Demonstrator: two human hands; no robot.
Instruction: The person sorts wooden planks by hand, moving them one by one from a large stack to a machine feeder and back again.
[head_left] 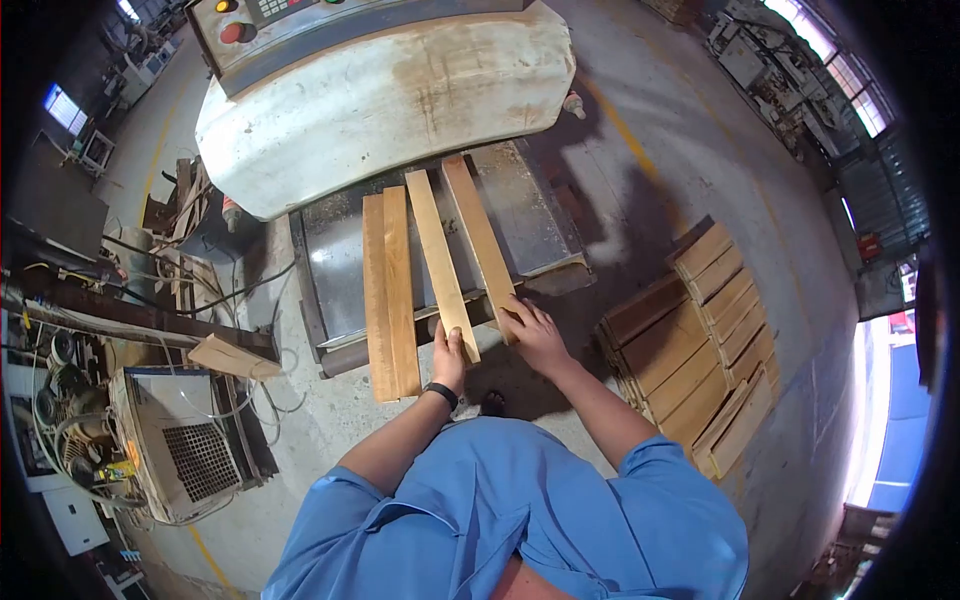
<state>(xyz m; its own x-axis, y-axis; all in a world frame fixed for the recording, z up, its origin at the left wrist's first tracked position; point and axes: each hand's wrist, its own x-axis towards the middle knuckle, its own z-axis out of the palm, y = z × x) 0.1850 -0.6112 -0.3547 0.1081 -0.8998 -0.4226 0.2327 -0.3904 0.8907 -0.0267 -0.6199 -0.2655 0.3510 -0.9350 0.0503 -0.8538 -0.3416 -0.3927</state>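
Several narrow wooden boards lie lengthwise on the metal bed [335, 265] of a machine, their near ends sticking out past its front edge. My left hand [448, 362] grips the near end of a pale board [436, 258], thumb on top and the other fingers partly hidden. Around the near end of a browner board [478, 232], further right, my right hand [535, 338] is closed, with its fingers over the edge. Left of these, a reddish-brown board [374, 290] and another brown board [398, 285] lie side by side, untouched by either hand. The far ends reach the machine's white hood [390, 110].
A control panel with a red button [237, 33] tops the machine. Stacked boards [690, 345] stand low on my right. To my left are a vented box [185, 445], hoses and a projecting wooden block [235, 357]. Yellow lines [625, 135] mark the concrete floor.
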